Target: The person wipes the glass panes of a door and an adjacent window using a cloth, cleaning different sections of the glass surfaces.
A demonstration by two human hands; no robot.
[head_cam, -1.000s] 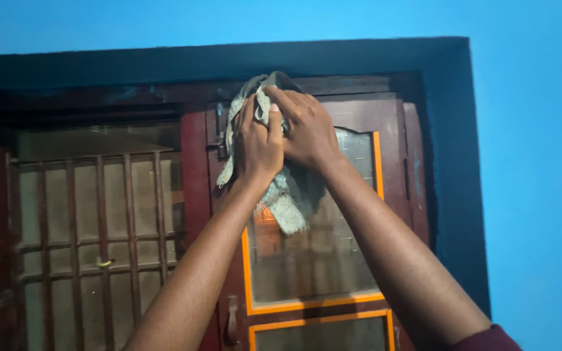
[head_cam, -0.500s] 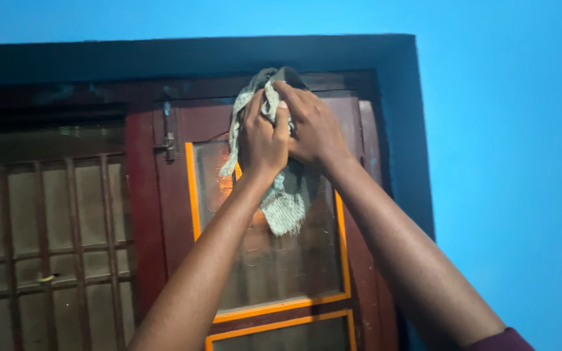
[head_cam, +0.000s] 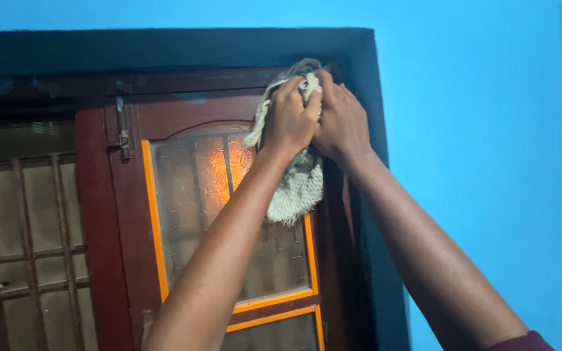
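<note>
your left hand (head_cam: pixel 289 117) and right hand (head_cam: pixel 341 120) both clench a pale woven rag (head_cam: pixel 297 185), pressing it against the top right corner of a dark red window shutter (head_cam: pixel 183 114), its loose end hanging over the orange-trimmed frosted pane (head_cam: pixel 196 195).

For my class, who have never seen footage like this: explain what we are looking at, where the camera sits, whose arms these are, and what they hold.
The picture comes from one camera worn on a person's head, so you see their own two bare arms reaching up in front of them. There is no machine here. The left hand and the right hand are close together, both gripping a pale, loosely woven cloth, pressed against the top right corner of a dark red wooden window shutter. The shutter has patterned glass edged in orange. To the left is a window grille with bars. A bright blue wall surrounds it all.
</note>
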